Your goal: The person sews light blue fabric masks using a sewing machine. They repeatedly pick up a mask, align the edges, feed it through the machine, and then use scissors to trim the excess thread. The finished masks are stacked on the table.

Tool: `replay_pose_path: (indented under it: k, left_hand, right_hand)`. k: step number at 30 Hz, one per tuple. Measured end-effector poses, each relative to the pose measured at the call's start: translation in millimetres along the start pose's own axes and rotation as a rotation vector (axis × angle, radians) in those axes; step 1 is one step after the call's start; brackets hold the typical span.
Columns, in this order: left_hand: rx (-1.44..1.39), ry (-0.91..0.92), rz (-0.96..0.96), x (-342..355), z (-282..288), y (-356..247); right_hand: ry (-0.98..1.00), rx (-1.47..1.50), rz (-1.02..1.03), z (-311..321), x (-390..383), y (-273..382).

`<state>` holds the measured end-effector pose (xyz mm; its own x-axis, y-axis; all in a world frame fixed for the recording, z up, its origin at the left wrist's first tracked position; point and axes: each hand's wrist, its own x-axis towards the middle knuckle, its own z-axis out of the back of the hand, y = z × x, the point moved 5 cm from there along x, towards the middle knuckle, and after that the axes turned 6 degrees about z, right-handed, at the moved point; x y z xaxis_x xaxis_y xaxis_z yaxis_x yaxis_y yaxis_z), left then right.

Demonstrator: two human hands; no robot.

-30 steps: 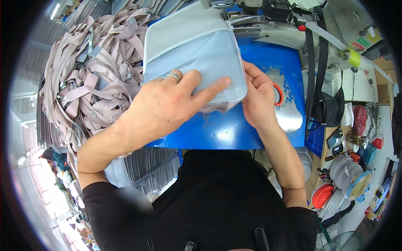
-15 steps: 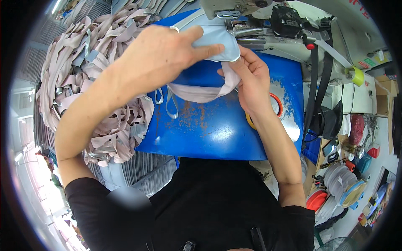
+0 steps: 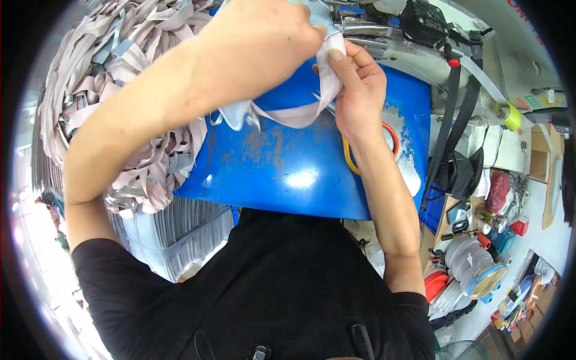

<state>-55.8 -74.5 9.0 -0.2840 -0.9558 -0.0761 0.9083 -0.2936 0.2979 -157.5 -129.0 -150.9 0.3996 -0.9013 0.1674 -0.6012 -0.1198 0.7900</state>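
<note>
My left hand (image 3: 295, 29) reaches across the far side of the blue table, its fingers curled down on a light blue fabric piece (image 3: 318, 11). Most of that fabric is behind the hand and forearm. A pale pink strap (image 3: 329, 75) hangs in a loop from the fabric's edge. Just to the right, my right hand (image 3: 360, 81) pinches the strap between thumb and fingers, close to the metal parts of a sewing machine (image 3: 366, 29). A pale blue end of fabric (image 3: 237, 114) droops below my left forearm.
Scissors with red and yellow handles (image 3: 393, 139) lie under my right wrist on the worn blue table (image 3: 288, 192). A large heap of pink straps (image 3: 78, 90) is at the left, above stacked grey-blue pieces (image 3: 180, 237). Thread spools (image 3: 468, 261) stand at the right.
My left hand has moved right and away from me, and its stretched fingers have curled in. The light blue fabric has shifted away, partly out of view. My right hand still pinches at the strap.
</note>
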Motion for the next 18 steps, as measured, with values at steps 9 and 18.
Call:
replay_pose_path:
  k: [9,18]
  left_hand:
    - [-0.188,-0.373,0.241,15.5,-15.5,-42.7]
    - [-0.543,-0.378,0.298,-58.5,-43.7,-71.3]
  right_hand:
    - [-0.021,-0.058,0.006,-3.2,-11.5,8.5]
    - [0.342,-0.346,0.172,7.2,-72.3,52.4]
